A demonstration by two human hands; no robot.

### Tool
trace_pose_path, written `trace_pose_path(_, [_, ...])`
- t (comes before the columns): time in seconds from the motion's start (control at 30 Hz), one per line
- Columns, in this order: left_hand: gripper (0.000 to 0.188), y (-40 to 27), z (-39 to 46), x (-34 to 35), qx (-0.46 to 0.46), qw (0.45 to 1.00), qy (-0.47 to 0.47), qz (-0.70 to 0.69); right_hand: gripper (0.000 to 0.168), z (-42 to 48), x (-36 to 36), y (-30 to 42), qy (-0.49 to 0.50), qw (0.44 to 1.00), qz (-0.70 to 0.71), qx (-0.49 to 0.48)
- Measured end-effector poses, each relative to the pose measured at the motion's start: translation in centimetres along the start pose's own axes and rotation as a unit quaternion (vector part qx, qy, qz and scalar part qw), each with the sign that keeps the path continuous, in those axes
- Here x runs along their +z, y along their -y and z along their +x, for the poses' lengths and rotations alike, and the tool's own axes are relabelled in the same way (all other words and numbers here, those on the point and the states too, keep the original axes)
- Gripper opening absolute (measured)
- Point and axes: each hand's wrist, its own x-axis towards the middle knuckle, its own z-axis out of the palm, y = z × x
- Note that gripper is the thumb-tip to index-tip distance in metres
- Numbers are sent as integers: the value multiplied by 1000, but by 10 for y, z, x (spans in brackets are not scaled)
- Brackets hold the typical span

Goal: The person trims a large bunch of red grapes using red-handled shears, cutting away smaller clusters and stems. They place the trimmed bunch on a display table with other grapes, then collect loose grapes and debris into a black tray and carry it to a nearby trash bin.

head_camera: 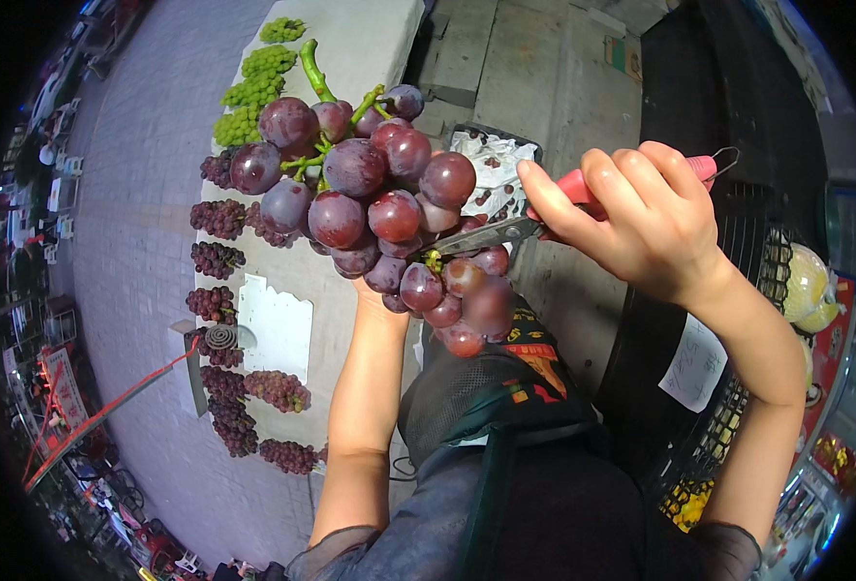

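Note:
A large bunch of red-purple grapes [355, 167] with a thick green stem fills the middle of the view. My left hand [378, 296] supports it from behind; only the wrist and a little of the palm show, the fingers being hidden by the fruit. In my right hand [646, 210] is a pair of fruit snips with red handles [577, 187]. Their blades [482, 236] reach into the lower part of the bunch, beside a small greenish stem stub [434, 260]. Near the bunch's lower end, one grape [489, 305] looks blurred.
A pale-covered table [355, 36] on the left bears green grape bunches [257, 87], several red ones [217, 218], a torn white sheet [275, 327] and a mosquito coil [222, 337]. A lined tray [538, 151] holds loose grapes. Black crates [776, 276] and netted fruit [807, 279] stand right.

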Motion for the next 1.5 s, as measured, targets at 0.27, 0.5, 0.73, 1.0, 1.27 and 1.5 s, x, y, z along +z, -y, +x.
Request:
trace_pose_path(0.27, [48,1,0,4,-7,1000,6,-13,23,-6,13,-5,16,998,57,12])
trace_pose_path(0.5, [47,-5,0,12,-4,999,28,-39,23,-29,15,-15,66,977,149,137])
trace_pose_path(0.73, [45,-9,1,23,15,1000,-17,-14,33,-41,-3,-4,166,908,274,269])
trace_pose_path(1.0, [48,-5,-5,-23,-115,915,92,375,34,3,-36,5,201,936,233,172])
trace_pose_path(1.27, [53,-10,3,-13,-57,972,40,224,31,27,-36,13,274,942,159,109])
trace_pose_path(1.5, [57,-26,-13,0,41,998,-10,41,25,18,-42,-5,237,932,223,158])
